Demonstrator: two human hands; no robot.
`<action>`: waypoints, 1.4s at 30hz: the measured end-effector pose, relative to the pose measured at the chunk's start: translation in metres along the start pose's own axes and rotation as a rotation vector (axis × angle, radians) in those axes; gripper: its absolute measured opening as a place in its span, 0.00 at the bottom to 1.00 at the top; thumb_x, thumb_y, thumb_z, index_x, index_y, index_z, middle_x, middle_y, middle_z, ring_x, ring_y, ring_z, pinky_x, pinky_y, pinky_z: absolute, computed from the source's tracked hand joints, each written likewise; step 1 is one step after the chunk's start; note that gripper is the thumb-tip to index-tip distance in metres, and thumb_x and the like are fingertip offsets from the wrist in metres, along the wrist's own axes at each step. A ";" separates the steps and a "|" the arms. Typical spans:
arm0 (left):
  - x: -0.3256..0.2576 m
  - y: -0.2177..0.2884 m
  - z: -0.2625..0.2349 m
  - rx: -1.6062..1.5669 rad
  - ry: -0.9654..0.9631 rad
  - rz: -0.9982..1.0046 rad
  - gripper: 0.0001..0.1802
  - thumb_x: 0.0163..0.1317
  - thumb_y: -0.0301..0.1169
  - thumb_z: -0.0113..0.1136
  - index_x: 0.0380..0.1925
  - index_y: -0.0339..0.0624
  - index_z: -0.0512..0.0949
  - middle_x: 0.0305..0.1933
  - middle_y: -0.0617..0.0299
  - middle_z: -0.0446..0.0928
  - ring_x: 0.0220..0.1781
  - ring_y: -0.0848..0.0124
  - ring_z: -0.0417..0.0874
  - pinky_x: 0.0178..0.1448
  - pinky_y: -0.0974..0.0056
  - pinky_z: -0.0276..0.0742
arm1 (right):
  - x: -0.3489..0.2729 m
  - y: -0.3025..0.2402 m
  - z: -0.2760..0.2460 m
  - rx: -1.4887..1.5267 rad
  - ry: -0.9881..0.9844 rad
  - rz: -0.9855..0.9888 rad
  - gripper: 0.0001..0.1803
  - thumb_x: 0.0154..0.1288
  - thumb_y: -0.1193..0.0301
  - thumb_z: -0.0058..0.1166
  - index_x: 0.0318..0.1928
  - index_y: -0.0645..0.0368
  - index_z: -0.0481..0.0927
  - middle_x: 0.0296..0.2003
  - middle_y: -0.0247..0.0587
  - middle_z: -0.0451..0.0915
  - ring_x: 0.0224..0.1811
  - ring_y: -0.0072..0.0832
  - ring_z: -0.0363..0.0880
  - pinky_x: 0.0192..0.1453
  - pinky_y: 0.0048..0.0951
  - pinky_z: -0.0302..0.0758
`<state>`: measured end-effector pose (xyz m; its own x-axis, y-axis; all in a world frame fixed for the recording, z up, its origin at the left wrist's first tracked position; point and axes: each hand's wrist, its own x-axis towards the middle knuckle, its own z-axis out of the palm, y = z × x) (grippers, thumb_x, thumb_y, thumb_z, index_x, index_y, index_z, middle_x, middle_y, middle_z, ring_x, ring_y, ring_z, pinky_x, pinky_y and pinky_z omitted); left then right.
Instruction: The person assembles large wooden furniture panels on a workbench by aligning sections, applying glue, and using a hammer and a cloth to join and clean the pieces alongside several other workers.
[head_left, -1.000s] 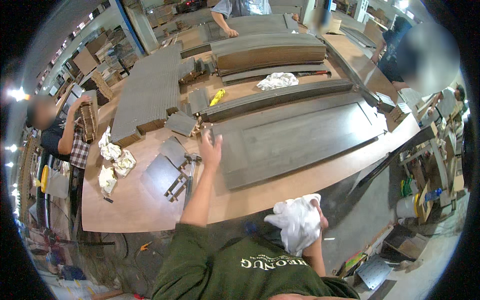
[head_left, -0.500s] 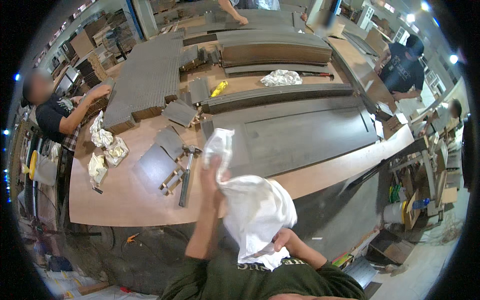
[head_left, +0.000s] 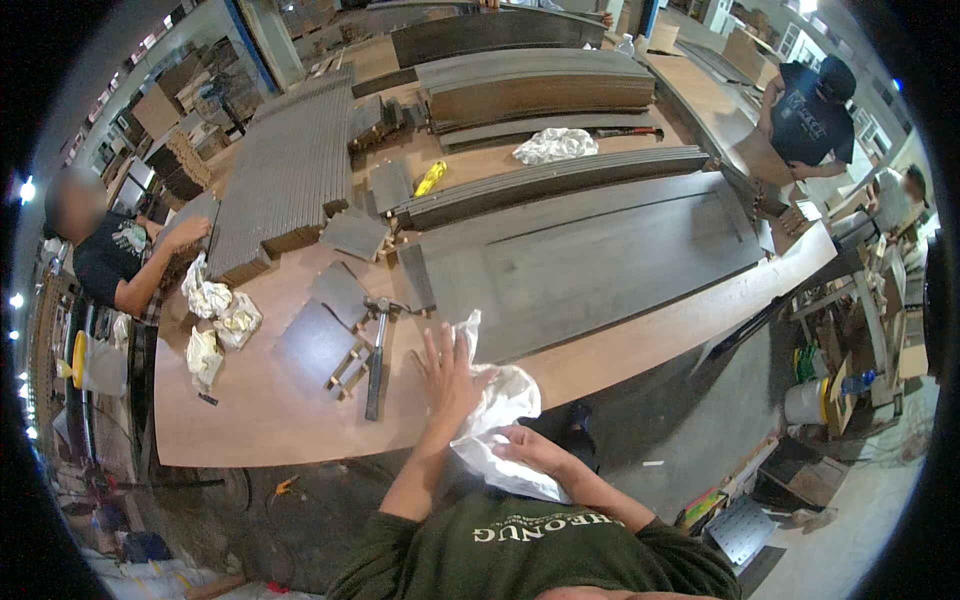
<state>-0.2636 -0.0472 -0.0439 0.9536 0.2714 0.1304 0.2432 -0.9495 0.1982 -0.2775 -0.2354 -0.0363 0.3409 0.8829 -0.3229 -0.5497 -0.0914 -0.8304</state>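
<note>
In front of my body, near the table's front edge, a crumpled white cloth [head_left: 503, 398] is between my hands. My left hand [head_left: 452, 385] lies against its left side with the fingers stretched out and apart. The lower part of the cloth is in the grip of my right hand [head_left: 535, 452], whose fingertips are partly hidden. Beyond the cloth, a large dark grey panel [head_left: 600, 260] with a recessed middle lies flat on the table. A claw hammer [head_left: 376, 360] rests left of my left hand, beside a small wooden frame piece [head_left: 348, 370] and grey boards [head_left: 308, 335].
Stacked grey panels [head_left: 290, 160] and long grey strips [head_left: 540, 95] cover the table's far part. More crumpled cloths [head_left: 235, 320] lie left, another [head_left: 555, 146] farther back near a yellow-handled tool [head_left: 430, 178]. Co-workers stand at the left [head_left: 105, 255] and right [head_left: 815, 120].
The cloth has come down and bunched up smaller. My left hand has lowered, its fingers now spread against the cloth; my right hand has moved slightly up and left. The view has shifted a little.
</note>
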 end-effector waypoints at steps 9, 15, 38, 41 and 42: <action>0.012 -0.008 -0.005 0.102 -0.007 0.193 0.38 0.55 0.53 0.59 0.61 0.44 0.68 0.74 0.53 0.49 0.77 0.51 0.38 0.71 0.32 0.34 | -0.010 -0.002 -0.006 0.033 0.072 0.018 0.24 0.63 0.63 0.58 0.56 0.61 0.72 0.52 0.37 0.73 0.51 0.21 0.68 0.53 0.25 0.68; 0.008 -0.006 -0.002 0.068 -0.018 0.081 0.41 0.53 0.54 0.61 0.61 0.41 0.67 0.74 0.53 0.48 0.77 0.51 0.36 0.70 0.29 0.31 | -0.012 -0.014 -0.004 0.023 0.007 0.001 0.25 0.63 0.65 0.57 0.58 0.61 0.70 0.48 0.34 0.71 0.45 0.19 0.67 0.47 0.24 0.67; -0.001 0.061 -0.041 -0.802 -0.085 0.414 0.34 0.52 0.33 0.64 0.61 0.45 0.68 0.57 0.49 0.70 0.58 0.52 0.72 0.61 0.56 0.69 | -0.068 -0.010 -0.033 -0.379 0.120 0.058 0.29 0.63 0.66 0.59 0.62 0.61 0.68 0.53 0.38 0.72 0.51 0.24 0.69 0.56 0.28 0.68; 0.013 0.040 -0.043 -0.856 -0.035 0.172 0.36 0.57 0.39 0.63 0.64 0.39 0.63 0.64 0.49 0.65 0.67 0.55 0.62 0.70 0.53 0.56 | -0.157 0.030 -0.101 -0.725 0.510 0.315 0.33 0.56 0.57 0.64 0.58 0.62 0.72 0.56 0.48 0.74 0.59 0.35 0.71 0.64 0.33 0.66; 0.015 0.020 -0.033 -1.072 0.121 0.072 0.35 0.60 0.40 0.61 0.64 0.36 0.62 0.65 0.49 0.64 0.68 0.57 0.61 0.71 0.55 0.54 | -0.195 0.050 -0.123 -0.744 0.679 0.459 0.34 0.53 0.56 0.65 0.57 0.60 0.73 0.56 0.49 0.74 0.59 0.39 0.71 0.64 0.35 0.66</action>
<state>-0.2505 -0.0576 -0.0062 0.9213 0.2898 0.2593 -0.1512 -0.3474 0.9255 -0.2779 -0.4689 -0.0703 0.6949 0.2791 -0.6627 -0.2127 -0.8006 -0.5602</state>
